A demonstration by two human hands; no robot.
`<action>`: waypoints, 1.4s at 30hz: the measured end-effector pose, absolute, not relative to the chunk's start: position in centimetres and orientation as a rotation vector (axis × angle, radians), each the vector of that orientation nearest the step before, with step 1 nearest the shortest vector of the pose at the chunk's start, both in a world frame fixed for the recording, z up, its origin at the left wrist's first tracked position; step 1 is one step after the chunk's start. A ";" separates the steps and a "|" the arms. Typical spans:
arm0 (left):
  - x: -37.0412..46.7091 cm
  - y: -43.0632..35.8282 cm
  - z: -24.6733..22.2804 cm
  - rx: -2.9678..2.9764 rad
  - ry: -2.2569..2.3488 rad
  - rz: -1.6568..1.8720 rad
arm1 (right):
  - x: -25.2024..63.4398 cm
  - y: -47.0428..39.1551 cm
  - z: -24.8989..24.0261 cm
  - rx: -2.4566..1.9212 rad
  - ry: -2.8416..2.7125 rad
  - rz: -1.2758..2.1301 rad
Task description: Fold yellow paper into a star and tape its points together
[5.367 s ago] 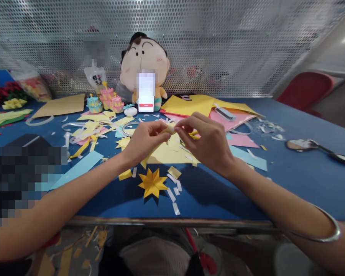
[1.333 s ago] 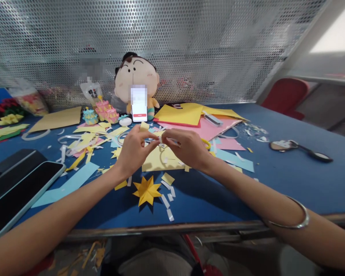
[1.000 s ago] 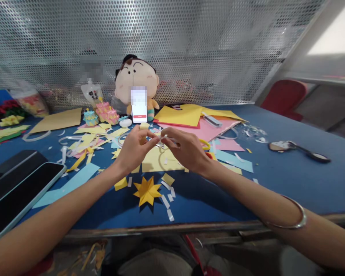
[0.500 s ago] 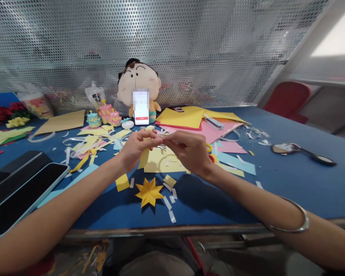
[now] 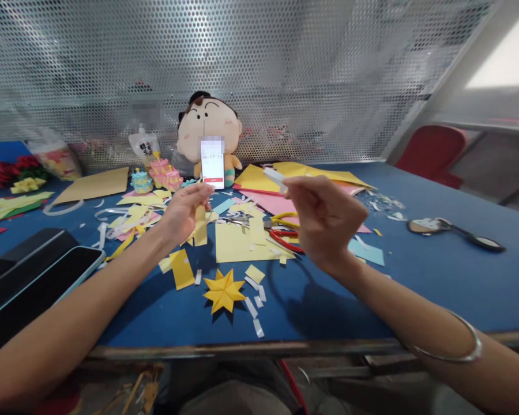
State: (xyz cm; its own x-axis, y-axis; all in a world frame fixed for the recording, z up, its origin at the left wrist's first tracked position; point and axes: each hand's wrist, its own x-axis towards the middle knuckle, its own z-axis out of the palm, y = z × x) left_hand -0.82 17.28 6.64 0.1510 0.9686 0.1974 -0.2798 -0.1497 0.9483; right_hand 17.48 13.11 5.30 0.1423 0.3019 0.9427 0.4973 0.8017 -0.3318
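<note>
My left hand (image 5: 184,212) is closed on a pale yellow paper strip (image 5: 201,229), which hangs below the fingers. Off to the right, my right hand (image 5: 324,216) is raised with thumb and fingers pinched on a small white paper strip (image 5: 274,177). Scissors with red and yellow handles (image 5: 281,235) lie between the hands, partly over a pale yellow sheet (image 5: 236,245). Nearer the front edge rests a folded yellow paper star (image 5: 224,291), with a yellow paper piece (image 5: 181,270) to its left and white backing scraps (image 5: 251,308) to its right.
A plush doll (image 5: 207,127) sits at the back behind an upright phone (image 5: 213,164). Small paper cakes (image 5: 162,173) stand left of it. A large phone (image 5: 38,294) lies at the left, a hand mirror (image 5: 454,229) at the right. Yellow sheets (image 5: 259,178) lie behind.
My hands have moved apart: the right went right and up with the white strip, the left a little left with the yellow strip. The scissors between them now show.
</note>
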 end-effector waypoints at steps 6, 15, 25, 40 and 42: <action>0.0 17.1 5.5 1.296 0.835 1.239 | 18.5 15.3 4.8 -0.992 -1.856 -0.110; 0.1 16.0 5.3 1.601 0.819 1.181 | 18.0 15.9 4.5 -0.946 -1.861 0.294; 0.3 15.7 5.1 1.745 0.850 1.137 | 17.9 14.8 4.6 -0.778 -1.834 -0.126; 0.3 15.5 4.7 1.814 0.810 1.161 | 17.5 14.0 4.8 -0.671 -1.696 -0.025; 0.4 15.5 4.7 1.801 0.804 1.163 | 17.6 13.8 4.9 -0.646 -1.628 0.028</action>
